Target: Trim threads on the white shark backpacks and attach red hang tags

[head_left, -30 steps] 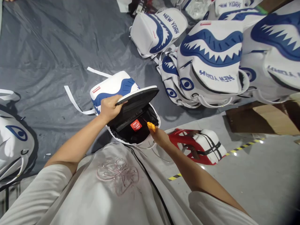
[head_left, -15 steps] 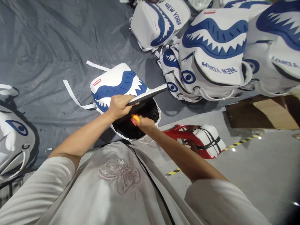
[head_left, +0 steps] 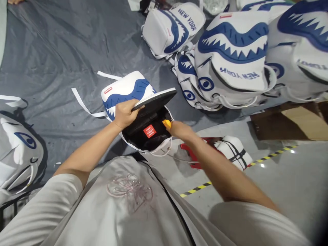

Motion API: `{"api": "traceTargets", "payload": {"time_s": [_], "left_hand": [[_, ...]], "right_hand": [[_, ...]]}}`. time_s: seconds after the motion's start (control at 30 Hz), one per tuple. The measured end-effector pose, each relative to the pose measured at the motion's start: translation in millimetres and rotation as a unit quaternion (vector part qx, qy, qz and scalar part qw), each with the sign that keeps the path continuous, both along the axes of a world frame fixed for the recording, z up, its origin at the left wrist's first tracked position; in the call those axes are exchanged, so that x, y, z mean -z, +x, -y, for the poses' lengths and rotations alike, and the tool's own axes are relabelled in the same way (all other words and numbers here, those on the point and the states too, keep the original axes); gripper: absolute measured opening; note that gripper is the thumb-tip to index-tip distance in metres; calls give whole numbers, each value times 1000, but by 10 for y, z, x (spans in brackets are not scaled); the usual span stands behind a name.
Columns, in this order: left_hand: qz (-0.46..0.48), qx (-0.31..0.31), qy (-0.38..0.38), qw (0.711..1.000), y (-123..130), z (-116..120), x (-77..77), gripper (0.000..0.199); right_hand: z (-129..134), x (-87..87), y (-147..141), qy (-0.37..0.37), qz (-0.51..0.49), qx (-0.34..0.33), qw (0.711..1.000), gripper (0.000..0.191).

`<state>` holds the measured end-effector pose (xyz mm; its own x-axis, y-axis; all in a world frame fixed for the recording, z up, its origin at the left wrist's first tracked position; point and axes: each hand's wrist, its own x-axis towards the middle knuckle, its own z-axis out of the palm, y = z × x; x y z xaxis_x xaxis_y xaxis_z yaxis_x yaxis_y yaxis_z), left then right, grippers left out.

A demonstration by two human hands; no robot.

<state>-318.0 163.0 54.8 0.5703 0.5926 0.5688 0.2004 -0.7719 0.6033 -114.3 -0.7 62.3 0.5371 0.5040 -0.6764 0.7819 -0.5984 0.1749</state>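
Note:
A small white backpack (head_left: 124, 85) with a blue shark-mouth print lies in front of me, its top open. My left hand (head_left: 126, 113) grips the edge of the raised flap (head_left: 159, 97), fingers closed round it. The black lining (head_left: 134, 134) shows, with a red label (head_left: 149, 131) inside. At the right rim of the opening, my right hand (head_left: 180, 130) is closed on a small orange-yellow thing (head_left: 167, 123); most of it is hidden by the fingers, so its kind cannot be made out. Loose white straps (head_left: 83, 101) lie beside the bag.
Several similar white backpacks (head_left: 233, 48) stand at the back right, another backpack (head_left: 17, 150) at the left. Below the table's edge are a red stool (head_left: 196, 163) with a white bundle (head_left: 234, 152) and a cardboard box (head_left: 284, 121). Part of another person's hand (head_left: 15, 1) shows top left.
My right hand has drawn back to the right, from inside the bag to its rim, with the orange-yellow thing. The red label now shows fully. My left hand still holds the flap, tilted wider open.

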Motion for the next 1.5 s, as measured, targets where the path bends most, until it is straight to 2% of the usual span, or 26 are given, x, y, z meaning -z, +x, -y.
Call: {"api": "traceTargets", "payload": {"time_s": [0.1, 0.17, 0.27, 0.33, 0.43, 0.53, 0.63, 0.73, 0.8, 1.03, 1.17, 1.23, 1.3, 1.37, 1.43, 1.5], "left_hand": [[10, 1, 0, 1000, 36, 38, 25, 35], [18, 0, -2, 1000, 48, 45, 39, 35], [12, -5, -13, 1000, 50, 35, 48, 37], [2, -6, -21, 1000, 48, 26, 47, 38], [-10, -10, -29, 999, 41, 18, 48, 36], [-14, -10, -38, 999, 32, 17, 60, 35], [-10, -8, -48, 999, 22, 24, 74, 34], [-5, -8, -55, 998, 10, 41, 79, 33], [-3, -11, -59, 998, -2, 56, 79, 32], [15, -9, -56, 998, -33, 82, 81, 28], [3, -4, -57, 998, -32, 94, 66, 29], [-5, -5, -62, 998, -39, 111, 63, 30], [-7, -4, -74, 997, -56, 131, 73, 29], [-3, -2, -96, 995, -83, 141, 104, 28], [3, -12, -130, 991, -118, 121, 158, 26], [12, -46, -175, 983, -158, 65, 229, 26]], "right_hand": [[201, -402, 173, -129, -54, 26, 990, 29], [368, -560, 259, -155, -125, 83, 976, 30], [553, -603, 370, -58, -209, 189, 958, 25], [619, -543, 410, 12, -263, 261, 929, 23], [690, -443, 404, 49, -310, 314, 896, 32], [757, -456, 357, 23, -318, 307, 896, 37], [795, -613, 302, -15, -317, 279, 906, 36], [820, -784, 232, -16, -287, 256, 923, 35], [864, -826, 186, -5, -278, 249, 928, 36], [1061, -679, 143, 50, -299, 249, 920, 25], [1007, -772, 109, 20, -277, 229, 933, 26], [1014, -816, 112, 39, -268, 246, 931, 27], [1091, -799, 128, 95, -268, 299, 911, 24], [1240, -696, 136, 164, -285, 370, 869, 19], [1434, -513, 105, 226, -281, 425, 830, 17], [1641, -278, 18, 270, -240, 469, 806, 18]]}}
